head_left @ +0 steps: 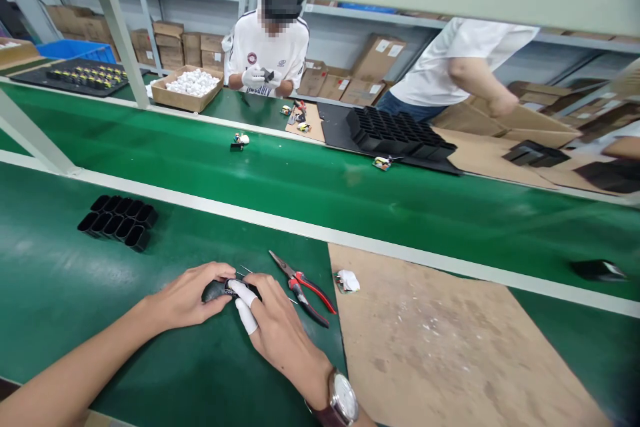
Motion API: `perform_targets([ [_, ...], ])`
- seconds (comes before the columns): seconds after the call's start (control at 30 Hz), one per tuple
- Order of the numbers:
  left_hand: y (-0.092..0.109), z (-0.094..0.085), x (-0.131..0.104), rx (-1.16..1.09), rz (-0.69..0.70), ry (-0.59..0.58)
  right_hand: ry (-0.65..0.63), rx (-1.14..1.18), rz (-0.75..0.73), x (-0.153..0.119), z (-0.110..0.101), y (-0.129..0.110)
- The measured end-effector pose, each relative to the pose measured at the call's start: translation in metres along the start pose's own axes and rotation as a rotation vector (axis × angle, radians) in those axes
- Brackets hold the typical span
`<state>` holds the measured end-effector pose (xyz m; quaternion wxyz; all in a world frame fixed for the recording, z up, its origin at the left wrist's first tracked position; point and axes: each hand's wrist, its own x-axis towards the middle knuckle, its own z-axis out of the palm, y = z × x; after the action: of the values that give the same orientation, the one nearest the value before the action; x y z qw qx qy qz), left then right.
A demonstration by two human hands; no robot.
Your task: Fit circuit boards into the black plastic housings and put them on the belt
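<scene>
Low over the green bench, my left hand (193,293) grips a small black plastic housing (214,291) between thumb and fingers. White finger cots cover two fingers of my right hand (285,323), which is closed on the same housing and touches a part at its open end. That part is small and mostly hidden by the fingers. Thin wires stick out near the right hand. Long-nose pliers (300,283) with red and black handles lie just beyond that hand. A small circuit board with a white top (347,281) sits on the cardboard sheet (425,340).
Several black housings (117,220) stand in rows at left. A green conveyor belt (320,177) behind a pale rail carries small circuit boards (240,141) and a black piece (597,271). Across it, a gloved co-worker (267,53) holds a dark part; another person (470,67) reaches into a carton.
</scene>
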<state>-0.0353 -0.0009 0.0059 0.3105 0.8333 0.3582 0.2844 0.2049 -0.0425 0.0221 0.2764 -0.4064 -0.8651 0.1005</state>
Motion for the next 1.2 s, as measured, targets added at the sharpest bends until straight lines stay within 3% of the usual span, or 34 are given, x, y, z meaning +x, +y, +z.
perform_targets([
  [0.27,0.002,-0.001,-0.001,-0.008,0.005,-0.039,0.014,-0.052,-0.056,-0.005,0.001,0.006],
  [0.47,0.002,-0.001,-0.002,-0.005,-0.031,-0.063,0.1,0.162,0.004,-0.009,0.003,0.013],
  [0.77,0.003,-0.002,0.0,-0.016,-0.031,-0.068,0.129,0.194,0.039,-0.011,0.004,0.013],
  [0.93,0.001,-0.001,0.0,-0.031,-0.001,-0.054,0.027,0.046,-0.006,-0.011,0.005,0.011],
  [1.2,0.001,-0.001,0.0,-0.034,0.019,-0.049,0.051,0.105,-0.02,-0.009,0.005,0.012],
])
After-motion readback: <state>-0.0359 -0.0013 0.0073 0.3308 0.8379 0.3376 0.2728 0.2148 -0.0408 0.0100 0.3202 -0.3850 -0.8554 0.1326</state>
